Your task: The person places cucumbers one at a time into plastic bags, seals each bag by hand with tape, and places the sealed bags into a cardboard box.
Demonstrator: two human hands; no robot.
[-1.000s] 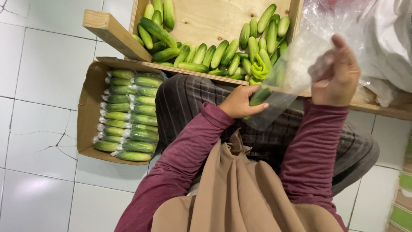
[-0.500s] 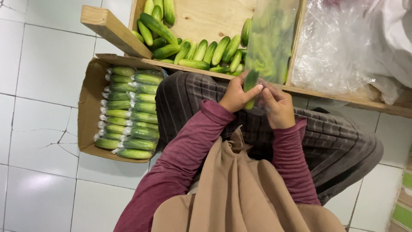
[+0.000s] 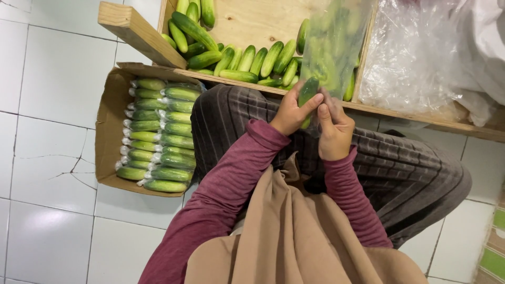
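Floor: white glazed tile floor [image 3: 47,105] fills the left side and the near corners, with thin cracks in one tile to the left.
Crate: a shallow pale plywood crate [image 3: 252,21] lies at the far side, a loose wooden batten [image 3: 139,34] slanting off its left corner.
Plastic heap: crumpled clear plastic sheeting [image 3: 415,52] lies far right, just beside the crate's right wall.
Box: an open brown cardboard box [image 3: 108,110] sits on the floor to the left, touching the person's striped trouser leg.
Wrapped stock: two rows of green cucumbers sealed in clear film [image 3: 160,134] lie flat in the box, packed side by side.
Loose stock: unwrapped green cucumbers [image 3: 247,58] lie piled in the crate, mostly along its near edge and left end.
Bag: a clear thin plastic bag [image 3: 334,44] hangs upright above the hands, over the crate's right part, green showing through it.
Left hand: the left hand [image 3: 292,113] is closed round the lower part of a single dark green cucumber [image 3: 307,92], thumb across its side.
Right hand: the right hand [image 3: 334,131] pinches the bag's lower edge, fingers pressed against the same cucumber.
Cucumber's place: between both hands, above the lap, at the crate's near rim, its tip at the bag's mouth.
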